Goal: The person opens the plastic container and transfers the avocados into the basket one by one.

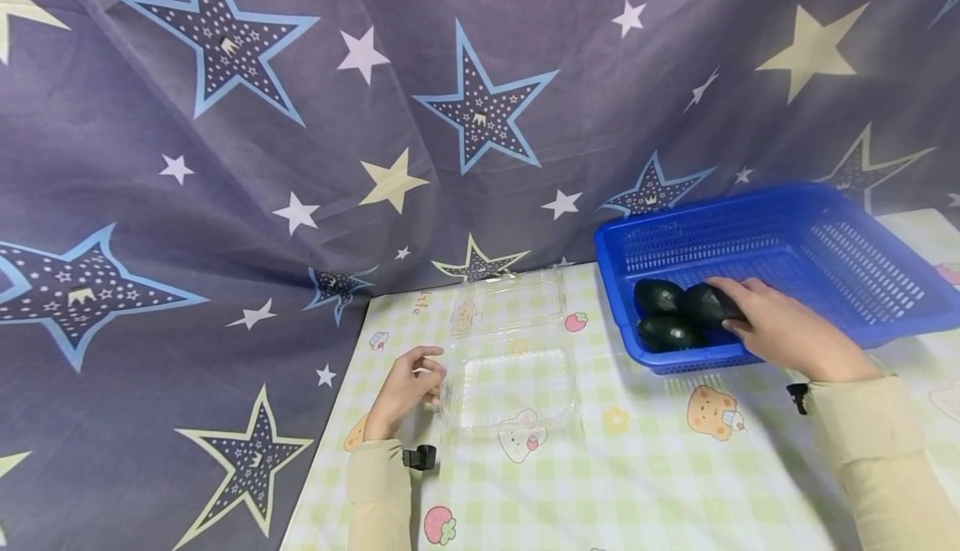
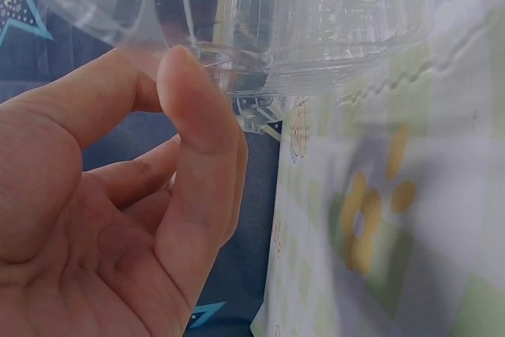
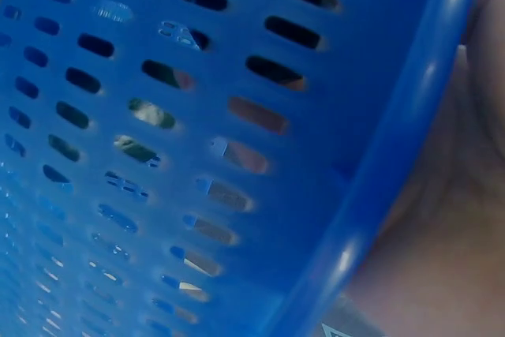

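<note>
My left hand (image 1: 432, 379) pinches the left rim of an open clear plastic clamshell box (image 1: 514, 389); its lid (image 1: 512, 302) lies flat behind the tray. In the left wrist view the thumb and fingers of my left hand (image 2: 170, 76) meet at the clear box's edge (image 2: 316, 29). My right hand (image 1: 733, 309) reaches over the front wall of a blue slotted basket (image 1: 847, 209), its fingers curled round a dark avocado (image 1: 707, 304). Two more avocados (image 1: 657, 296) (image 1: 667, 333) lie beside it in the basket's near left corner. The right wrist view shows only the basket wall (image 3: 197, 155) and part of my right hand (image 3: 450, 258).
The table carries a green checked cloth with cartoon prints (image 1: 615, 468). A dark star-patterned curtain (image 1: 375, 117) hangs close behind and drapes past the table's left edge. The basket sits at the back right, and the rest of its floor is bare.
</note>
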The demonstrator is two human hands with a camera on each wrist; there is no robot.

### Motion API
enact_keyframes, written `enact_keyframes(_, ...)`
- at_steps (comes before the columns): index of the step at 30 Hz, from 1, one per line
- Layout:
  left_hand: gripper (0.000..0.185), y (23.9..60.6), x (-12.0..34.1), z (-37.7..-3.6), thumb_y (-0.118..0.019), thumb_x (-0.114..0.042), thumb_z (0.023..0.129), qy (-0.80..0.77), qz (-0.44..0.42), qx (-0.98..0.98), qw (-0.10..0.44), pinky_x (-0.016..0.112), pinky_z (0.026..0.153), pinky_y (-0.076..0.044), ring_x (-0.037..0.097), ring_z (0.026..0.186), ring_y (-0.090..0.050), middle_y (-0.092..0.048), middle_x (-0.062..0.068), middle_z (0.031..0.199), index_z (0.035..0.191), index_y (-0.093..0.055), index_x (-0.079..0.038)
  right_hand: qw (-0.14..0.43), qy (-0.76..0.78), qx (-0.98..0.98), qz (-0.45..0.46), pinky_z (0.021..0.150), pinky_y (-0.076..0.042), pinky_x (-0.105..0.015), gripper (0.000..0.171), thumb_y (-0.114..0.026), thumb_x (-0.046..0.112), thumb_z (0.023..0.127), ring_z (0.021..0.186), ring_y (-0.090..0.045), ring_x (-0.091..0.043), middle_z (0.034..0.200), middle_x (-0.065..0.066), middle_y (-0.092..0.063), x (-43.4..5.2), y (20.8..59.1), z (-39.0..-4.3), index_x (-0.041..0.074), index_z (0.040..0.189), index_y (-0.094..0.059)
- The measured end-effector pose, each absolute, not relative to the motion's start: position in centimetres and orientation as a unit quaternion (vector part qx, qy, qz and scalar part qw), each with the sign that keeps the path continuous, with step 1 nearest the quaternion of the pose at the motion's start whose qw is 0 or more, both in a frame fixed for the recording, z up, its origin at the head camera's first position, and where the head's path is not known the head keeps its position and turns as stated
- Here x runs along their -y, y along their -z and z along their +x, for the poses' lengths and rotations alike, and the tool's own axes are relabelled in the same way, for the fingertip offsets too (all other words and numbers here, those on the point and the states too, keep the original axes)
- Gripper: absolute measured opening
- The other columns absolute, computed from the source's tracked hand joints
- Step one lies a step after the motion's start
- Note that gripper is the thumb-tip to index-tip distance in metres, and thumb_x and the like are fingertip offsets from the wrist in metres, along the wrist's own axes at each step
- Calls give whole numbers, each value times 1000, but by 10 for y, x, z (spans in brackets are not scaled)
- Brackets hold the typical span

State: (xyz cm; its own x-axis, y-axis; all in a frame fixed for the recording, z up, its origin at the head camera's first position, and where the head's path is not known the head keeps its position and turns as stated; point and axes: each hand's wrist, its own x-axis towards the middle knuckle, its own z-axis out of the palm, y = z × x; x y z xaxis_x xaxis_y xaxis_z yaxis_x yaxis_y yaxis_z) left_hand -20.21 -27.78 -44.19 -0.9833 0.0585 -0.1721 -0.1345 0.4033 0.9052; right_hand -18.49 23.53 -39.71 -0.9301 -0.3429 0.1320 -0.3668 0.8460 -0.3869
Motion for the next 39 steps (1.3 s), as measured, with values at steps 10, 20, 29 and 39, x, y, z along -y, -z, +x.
enact_keyframes(10, 49, 440, 275, -200, -59, 1, 89, -545, -21, -834, 86, 31, 54, -58, 18, 65, -59, -59, 15, 100, 138, -50, 4, 41, -192, 959, 203, 79, -53, -64, 56, -70, 5, 88, 95, -61, -50, 108, -33, -59, -238, 399, -190, -6, 138, -47)
enact_keyframes(20, 49, 440, 274, -201, -61, 0, 90, -543, -21, -835, 89, 33, 55, -59, 19, 66, -60, -60, 14, 99, 137, -51, 3, 19, -182, 963, 197, 89, -49, -66, 46, -70, 5, 88, 105, -56, -55, 114, -37, -59, -239, 402, -195, -15, 127, -54)
enact_keyframes(29, 49, 440, 274, -201, -61, 0, 90, -538, -10, -838, 89, 32, 55, -59, 23, 69, -62, -61, 14, 98, 138, -51, 4, -9, -172, 967, 187, 95, -46, -67, 48, -67, 8, 91, 111, -53, -57, 119, -40, -57, -241, 398, -195, -18, 128, -51)
enact_keyframes(39, 52, 437, 287, -200, -68, -23, 95, -513, -15, -855, 78, 40, 62, -61, 31, 78, -65, -60, 23, 107, 137, -51, 3, -27, -180, 972, 145, 102, -36, -72, 69, -60, 27, 98, 128, -38, -61, 142, -43, -37, -237, 393, -191, -13, 146, -32)
